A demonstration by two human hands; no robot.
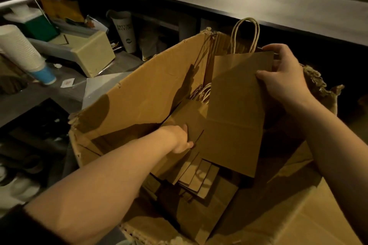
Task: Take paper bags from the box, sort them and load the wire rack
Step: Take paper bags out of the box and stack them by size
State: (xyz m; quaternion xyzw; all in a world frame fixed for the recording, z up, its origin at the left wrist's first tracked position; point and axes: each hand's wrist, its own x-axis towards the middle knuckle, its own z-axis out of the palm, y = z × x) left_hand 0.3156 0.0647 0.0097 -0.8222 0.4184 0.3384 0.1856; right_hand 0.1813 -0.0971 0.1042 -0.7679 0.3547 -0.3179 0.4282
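Note:
A large torn cardboard box (139, 93) stands open below me, holding several flat brown paper bags. My right hand (286, 77) grips the top edge of one flat paper bag (235, 117) with twisted handles, held upright above the box. My left hand (182, 139) reaches down inside the box and grips the edge of another flat brown bag (187, 119), fingers hidden behind the paper. A loose pile of more bags (199, 181) lies at the bottom. No wire rack is in view.
A dark counter (258, 4) runs behind the box. To the left sit a stack of white cups (20, 49), a tall paper cup (125, 30), a cream box (93, 53) and clutter on a lower shelf. A box flap (310, 215) hangs at lower right.

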